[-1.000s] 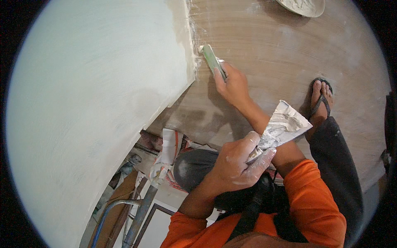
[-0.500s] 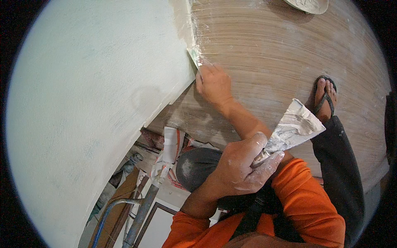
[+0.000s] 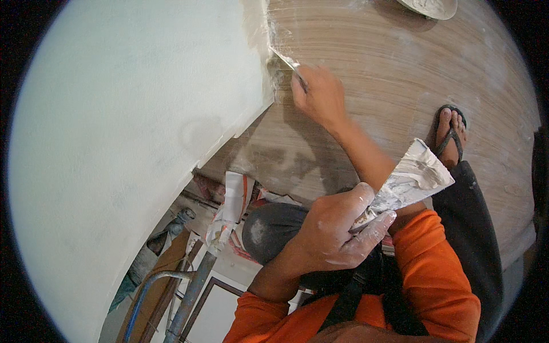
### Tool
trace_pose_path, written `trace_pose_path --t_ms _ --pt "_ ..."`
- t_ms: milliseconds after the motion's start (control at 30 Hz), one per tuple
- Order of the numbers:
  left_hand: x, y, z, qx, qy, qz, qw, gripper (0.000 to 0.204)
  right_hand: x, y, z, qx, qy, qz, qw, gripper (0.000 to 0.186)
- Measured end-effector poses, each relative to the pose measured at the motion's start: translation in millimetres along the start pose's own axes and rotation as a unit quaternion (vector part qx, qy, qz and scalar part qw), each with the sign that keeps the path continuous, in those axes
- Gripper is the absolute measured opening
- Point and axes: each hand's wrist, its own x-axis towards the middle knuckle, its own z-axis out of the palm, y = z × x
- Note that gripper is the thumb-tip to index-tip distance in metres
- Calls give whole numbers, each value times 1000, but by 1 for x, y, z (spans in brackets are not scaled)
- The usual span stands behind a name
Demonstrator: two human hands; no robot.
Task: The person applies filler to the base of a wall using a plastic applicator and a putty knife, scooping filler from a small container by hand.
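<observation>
My left hand [image 3: 334,231], smeared with white paste, is closed round the handle of a wide putty knife [image 3: 403,186]. A thick layer of off-white putty [image 3: 426,168] covers that blade. Farther out, my right hand [image 3: 321,96] grips a second, narrower putty knife [image 3: 284,57], seen almost edge-on with some putty on it. Its blade tip touches the edge of the pale wall [image 3: 154,97], where a strip of fresh beige putty [image 3: 258,34] runs along the edge.
Beneath is a wood-grained surface [image 3: 372,68] with white smears, and my sandalled foot [image 3: 452,128] rests on it. A bowl of putty [image 3: 430,7] stands at the far edge. Lower left, below the wall's edge, lie metal pipes [image 3: 191,300], crumpled paper bags [image 3: 231,200] and boards.
My right hand with its putty knife has moved farther away and slightly right along the wall's edge, and the blade has turned. My left hand has barely shifted.
</observation>
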Motion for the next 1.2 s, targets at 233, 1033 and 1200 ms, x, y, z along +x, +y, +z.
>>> trace_pose_path --t_ms 233,1033,1200 --pt "-1 0 3 -23 -2 -11 1000 26 15 -2 7 -64 -76 -17 995 11" --pt "4 -3 4 -11 0 -14 1000 24 0 6 3 29 -7 50 998 15" --pt "4 -3 2 -7 -10 -24 1000 24 -2 -15 26 -34 -12 8 999 14"
